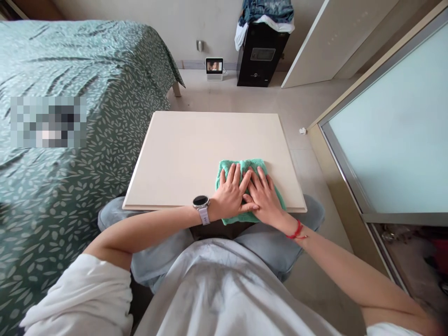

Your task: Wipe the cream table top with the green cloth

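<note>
A folded green towel [227, 217] lies at the near right part of a cream tabletop [196, 144], its front edge hanging slightly past the table's near edge. My left hand [231, 193] rests flat on the towel with fingers spread, a watch on its wrist. Beside it, my right hand [264, 196] also presses flat on the cloth, fingers apart, with a red string bracelet at the wrist. The two hands touch where the left thumb and fingers meet the right hand.
A bed with a green leaf-patterned cover [105, 93] stands at the left. Ahead are a small screen device [214, 69] on the floor and a black cabinet [261, 53] with clothes on top. A sliding-door frame [336, 154] runs along the right.
</note>
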The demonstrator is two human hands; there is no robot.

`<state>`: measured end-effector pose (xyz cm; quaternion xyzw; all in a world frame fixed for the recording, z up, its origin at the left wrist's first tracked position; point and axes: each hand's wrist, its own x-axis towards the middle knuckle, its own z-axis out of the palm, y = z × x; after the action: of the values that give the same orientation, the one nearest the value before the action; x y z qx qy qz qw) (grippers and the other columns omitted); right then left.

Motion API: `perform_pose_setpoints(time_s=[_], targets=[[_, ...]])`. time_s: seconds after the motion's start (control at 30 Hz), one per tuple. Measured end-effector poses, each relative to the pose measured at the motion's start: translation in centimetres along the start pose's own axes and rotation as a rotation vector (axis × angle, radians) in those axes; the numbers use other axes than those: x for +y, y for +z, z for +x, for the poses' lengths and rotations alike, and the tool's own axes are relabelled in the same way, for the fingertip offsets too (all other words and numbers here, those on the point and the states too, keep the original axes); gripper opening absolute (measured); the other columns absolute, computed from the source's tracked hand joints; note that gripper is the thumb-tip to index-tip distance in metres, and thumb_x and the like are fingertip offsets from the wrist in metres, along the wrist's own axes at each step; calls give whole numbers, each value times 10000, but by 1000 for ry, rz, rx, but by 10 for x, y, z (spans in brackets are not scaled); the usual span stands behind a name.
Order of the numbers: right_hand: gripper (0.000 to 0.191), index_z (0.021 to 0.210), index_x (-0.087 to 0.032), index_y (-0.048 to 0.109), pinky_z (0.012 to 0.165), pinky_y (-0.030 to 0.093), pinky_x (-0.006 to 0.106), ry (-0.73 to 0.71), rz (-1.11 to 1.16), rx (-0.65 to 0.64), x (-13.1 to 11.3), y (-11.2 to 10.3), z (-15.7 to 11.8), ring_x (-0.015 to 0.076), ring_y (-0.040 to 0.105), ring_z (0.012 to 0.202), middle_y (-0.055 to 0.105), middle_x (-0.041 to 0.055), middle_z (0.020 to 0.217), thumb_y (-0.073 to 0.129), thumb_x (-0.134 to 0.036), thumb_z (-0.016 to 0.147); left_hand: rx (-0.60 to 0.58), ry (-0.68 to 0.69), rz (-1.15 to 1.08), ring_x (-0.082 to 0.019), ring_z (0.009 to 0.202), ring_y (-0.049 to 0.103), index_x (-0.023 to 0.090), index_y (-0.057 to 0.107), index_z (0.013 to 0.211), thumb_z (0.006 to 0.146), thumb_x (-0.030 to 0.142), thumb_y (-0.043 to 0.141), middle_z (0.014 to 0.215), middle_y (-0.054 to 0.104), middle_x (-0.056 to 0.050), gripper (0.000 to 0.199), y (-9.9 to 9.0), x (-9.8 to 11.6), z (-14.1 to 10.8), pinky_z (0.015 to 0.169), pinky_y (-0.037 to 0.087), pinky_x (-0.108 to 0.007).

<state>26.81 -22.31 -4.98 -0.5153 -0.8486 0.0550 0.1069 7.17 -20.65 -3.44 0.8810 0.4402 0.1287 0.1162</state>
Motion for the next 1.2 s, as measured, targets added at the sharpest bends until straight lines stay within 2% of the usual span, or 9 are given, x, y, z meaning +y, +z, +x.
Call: perform_pose_setpoints(time_s=[0.13,0.4,0.6,0.7,0.8,0.93,1.07,1.2], targets=[[737,1816,-161,431,1368,320,746,16,21,-24,33,-3,48,449,249,1774,398,186,1873,316,-504,1175,-5,0,-16,-564,1750,235,54,354,1809,1011,959,373,1848,266,-385,1207,-3,-25,51,1339,259,-848],[753,1792,-132,453,1389,277,720,65,66,-23,107,-7,157,441,237,1774,398,189,1873,282,-545,1185,-13,-86,-8,-498,1770,224,96,327,1831,1092,820,443,1878,285,-314,1040,-13,-70,164,1393,202,-767],[788,1813,-122,404,1398,251,731,113,66,-27,143,-13,210,433,220,1781,375,197,1881,201,-573,1200,-19,-132,6,-471,1772,222,90,331,1828,1132,733,431,1894,277,-279,953,-21,-88,221,1410,195,-722],[766,1820,-159,400,1394,257,739,144,48,-23,153,-16,231,426,221,1781,382,187,1879,189,-565,1206,-4,-158,20,-450,1766,246,104,349,1824,1157,667,398,1888,314,-255,874,-24,-95,240,1415,204,-694],[755,1819,-195,408,1395,257,740,166,45,-19,162,-17,249,416,230,1780,395,178,1874,156,-566,1211,44,-185,31,-425,1734,322,135,389,1812,1167,611,365,1831,438,-235,802,-26,-100,254,1407,239,-662],[769,1803,-203,438,1393,245,751,162,51,-28,172,-15,261,425,234,1777,394,175,1875,126,-584,1213,77,-212,32,-414,1691,393,158,413,1802,1161,561,372,1757,543,-222,758,-23,-105,264,1391,278,-653],[758,1803,-240,442,1375,243,794,146,62,8,176,-10,260,443,229,1774,389,160,1880,169,-622,1208,101,-225,30,-410,1727,341,150,398,1810,1151,560,408,1810,480,-214,777,-17,-105,263,1414,239,-646],[727,1812,-241,431,1377,252,793,178,36,4,167,-10,253,437,228,1777,360,151,1896,196,-579,1213,112,-235,27,-408,1752,299,157,394,1816,1150,585,427,1851,422,-205,792,-14,-100,254,1427,218,-653]])
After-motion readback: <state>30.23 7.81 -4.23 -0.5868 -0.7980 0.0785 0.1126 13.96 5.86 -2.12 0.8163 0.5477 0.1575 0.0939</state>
